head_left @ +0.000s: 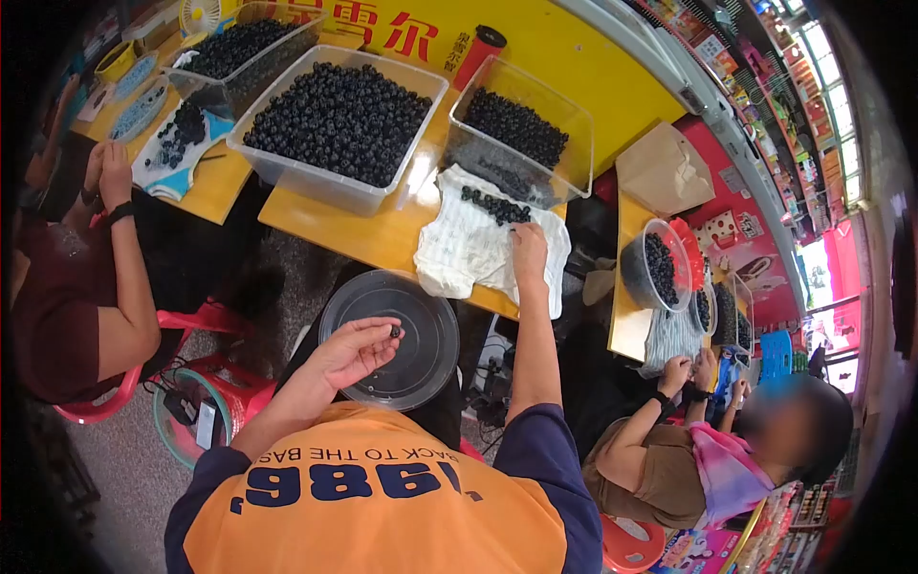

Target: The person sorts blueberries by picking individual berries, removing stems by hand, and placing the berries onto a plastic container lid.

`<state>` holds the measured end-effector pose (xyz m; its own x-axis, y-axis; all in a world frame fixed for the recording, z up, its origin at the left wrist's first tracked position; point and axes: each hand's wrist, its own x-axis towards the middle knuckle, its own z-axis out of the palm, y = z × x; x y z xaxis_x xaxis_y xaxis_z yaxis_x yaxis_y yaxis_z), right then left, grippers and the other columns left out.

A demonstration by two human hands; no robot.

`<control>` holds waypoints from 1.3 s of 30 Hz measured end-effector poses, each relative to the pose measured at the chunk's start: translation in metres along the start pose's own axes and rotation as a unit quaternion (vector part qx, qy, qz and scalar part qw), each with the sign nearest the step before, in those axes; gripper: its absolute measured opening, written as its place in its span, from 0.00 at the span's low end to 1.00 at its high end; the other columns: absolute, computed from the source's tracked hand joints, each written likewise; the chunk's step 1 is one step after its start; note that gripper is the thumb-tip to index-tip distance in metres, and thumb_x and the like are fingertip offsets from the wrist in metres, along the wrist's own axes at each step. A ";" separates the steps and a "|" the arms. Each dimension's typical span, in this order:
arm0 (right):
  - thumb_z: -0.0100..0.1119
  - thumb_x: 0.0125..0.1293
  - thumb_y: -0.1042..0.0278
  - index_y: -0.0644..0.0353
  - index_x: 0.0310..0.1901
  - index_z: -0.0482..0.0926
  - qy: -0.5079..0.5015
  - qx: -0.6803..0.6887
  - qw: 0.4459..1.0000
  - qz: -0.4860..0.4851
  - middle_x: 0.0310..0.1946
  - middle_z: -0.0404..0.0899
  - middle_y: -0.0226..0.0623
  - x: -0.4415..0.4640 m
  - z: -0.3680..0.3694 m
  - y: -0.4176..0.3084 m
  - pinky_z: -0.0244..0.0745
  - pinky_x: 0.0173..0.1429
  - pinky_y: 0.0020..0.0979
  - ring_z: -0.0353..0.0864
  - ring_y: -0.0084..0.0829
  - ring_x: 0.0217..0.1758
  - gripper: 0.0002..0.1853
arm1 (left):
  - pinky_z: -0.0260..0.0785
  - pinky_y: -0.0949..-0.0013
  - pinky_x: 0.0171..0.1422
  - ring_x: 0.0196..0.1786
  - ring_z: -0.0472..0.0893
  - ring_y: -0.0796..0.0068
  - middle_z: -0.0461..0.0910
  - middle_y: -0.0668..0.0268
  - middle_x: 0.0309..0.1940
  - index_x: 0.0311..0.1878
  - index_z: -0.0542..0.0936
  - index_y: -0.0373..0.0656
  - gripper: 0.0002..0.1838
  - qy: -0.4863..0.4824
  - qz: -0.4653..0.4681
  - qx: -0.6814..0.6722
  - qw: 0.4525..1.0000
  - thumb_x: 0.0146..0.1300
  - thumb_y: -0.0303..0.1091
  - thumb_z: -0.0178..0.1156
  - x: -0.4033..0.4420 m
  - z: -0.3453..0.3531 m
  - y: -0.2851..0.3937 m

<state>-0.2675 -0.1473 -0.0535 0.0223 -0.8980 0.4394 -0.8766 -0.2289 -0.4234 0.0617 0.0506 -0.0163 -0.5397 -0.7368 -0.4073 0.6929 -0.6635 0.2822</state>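
Observation:
My left hand point(359, 354) is palm up above a round dark lid-like tray point(416, 330) on my lap. A small black bead point(396, 331) is pinched between its thumb and fingertips. My right hand point(529, 251) reaches to a white cloth point(445, 234) on the table edge, fingers closed at the end of a row of black beads point(492, 205). Whether it grips one of them is hidden. Just behind the cloth are a large clear tub point(287, 170) heaped with black beads and a second clear tub point(521, 177), partly filled.
A third tub point(206, 91) of beads stands at the far left, near a patterned cloth point(206, 143). One person point(96, 277) sits to my left and another point(669, 440) to my right, where a bowl of beads point(657, 268) stands. A red basket point(239, 387) is on the floor.

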 end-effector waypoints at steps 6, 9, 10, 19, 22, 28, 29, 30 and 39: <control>0.59 0.61 0.73 0.65 0.41 0.82 0.041 0.010 0.999 0.014 0.36 0.80 0.41 -0.011 -0.011 -0.010 0.74 0.45 0.34 0.80 0.39 0.37 0.08 | 0.77 0.74 0.47 0.41 0.82 0.75 0.82 0.60 0.40 0.49 0.78 0.35 0.11 -0.010 0.009 -0.009 1.000 0.65 0.26 0.58 -0.010 -0.007 0.021; 0.57 0.66 0.71 0.71 0.47 0.79 0.059 0.446 0.862 0.233 0.33 0.81 0.35 -0.038 -0.043 -0.067 0.70 0.37 0.23 0.74 0.19 0.31 0.13 | 0.77 0.74 0.47 0.42 0.82 0.75 0.81 0.61 0.41 0.50 0.78 0.36 0.12 -0.016 -0.017 0.031 0.999 0.65 0.26 0.58 -0.007 0.004 0.040; 0.57 0.66 0.71 0.70 0.47 0.79 0.050 0.518 0.811 0.266 0.32 0.81 0.35 -0.051 -0.057 -0.093 0.70 0.36 0.23 0.74 0.19 0.30 0.12 | 0.77 0.74 0.46 0.41 0.82 0.75 0.81 0.60 0.40 0.50 0.78 0.36 0.11 -0.022 -0.013 0.046 0.999 0.65 0.26 0.58 -0.008 0.017 0.047; 0.57 0.66 0.75 0.67 0.43 0.79 0.046 0.753 0.592 0.284 0.33 0.81 0.36 -0.144 -0.099 -0.236 0.70 0.34 0.22 0.75 0.20 0.30 0.07 | 0.77 0.75 0.48 0.44 0.83 0.72 0.81 0.61 0.42 0.50 0.78 0.37 0.12 -0.090 -0.015 0.080 0.993 0.63 0.25 0.60 -0.021 0.059 0.044; 0.58 0.65 0.76 0.67 0.43 0.79 0.004 0.716 0.637 0.286 0.33 0.81 0.37 -0.140 -0.111 -0.255 0.71 0.35 0.21 0.76 0.21 0.30 0.07 | 0.78 0.74 0.49 0.45 0.83 0.71 0.82 0.61 0.41 0.49 0.79 0.36 0.11 -0.111 0.059 0.074 0.989 0.63 0.24 0.60 -0.033 0.057 0.035; 0.59 0.63 0.80 0.72 0.44 0.80 -0.029 0.630 0.745 0.217 0.32 0.80 0.33 -0.137 -0.119 -0.264 0.72 0.43 0.21 0.77 0.21 0.34 0.09 | 0.78 0.72 0.50 0.46 0.83 0.67 0.82 0.58 0.42 0.48 0.79 0.35 0.11 -0.114 0.124 0.009 0.986 0.63 0.22 0.58 -0.041 0.051 0.016; 0.59 0.62 0.80 0.72 0.45 0.80 -0.042 0.619 0.756 0.206 0.32 0.80 0.33 -0.139 -0.122 -0.266 0.73 0.44 0.21 0.78 0.21 0.36 0.09 | 0.78 0.72 0.50 0.46 0.83 0.67 0.82 0.58 0.42 0.48 0.79 0.35 0.11 -0.111 0.125 0.009 0.986 0.63 0.22 0.58 -0.042 0.052 0.013; 0.59 0.62 0.81 0.71 0.45 0.80 -0.054 0.618 0.756 0.208 0.33 0.80 0.33 -0.141 -0.125 -0.269 0.73 0.45 0.20 0.78 0.21 0.37 0.10 | 0.78 0.72 0.50 0.46 0.83 0.67 0.82 0.58 0.42 0.48 0.79 0.35 0.11 -0.103 0.127 0.018 0.986 0.63 0.22 0.59 -0.044 0.054 0.011; 0.60 0.61 0.82 0.66 0.44 0.83 -0.043 0.505 0.859 0.072 0.40 0.78 0.32 -0.150 -0.126 -0.272 0.70 0.43 0.17 0.76 0.18 0.40 0.09 | 0.79 0.74 0.48 0.42 0.84 0.71 0.83 0.59 0.41 0.47 0.80 0.36 0.10 -0.074 0.165 0.054 0.982 0.62 0.23 0.59 -0.061 0.058 0.005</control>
<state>-0.0934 0.0973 0.0955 0.0210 -0.9590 0.2828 -0.0109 -0.2830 -0.9591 0.0707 0.0847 0.0601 -0.3637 -0.9192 -0.1509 0.7914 -0.3903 0.4705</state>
